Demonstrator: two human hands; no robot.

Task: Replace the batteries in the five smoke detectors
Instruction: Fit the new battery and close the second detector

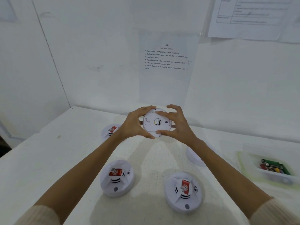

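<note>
I hold a round white smoke detector [154, 123] in the air above the table, its back plate facing me. My left hand [137, 124] grips its left rim with curled fingers. My right hand [176, 123] grips the right rim, thumb at the bottom and a finger across the top. Three more detectors lie face up with red stickers: one at the back left [110, 131], one at the front left [116, 177], one at the front right [183, 191]. Another white detector [194, 155] is half hidden behind my right forearm.
A clear plastic tub [274, 172] with several batteries sits at the right on the white table [65, 159]. An instruction sheet [166, 65] hangs on the wall straight ahead, another paper [253, 17] at the upper right. A wall corner closes off the left.
</note>
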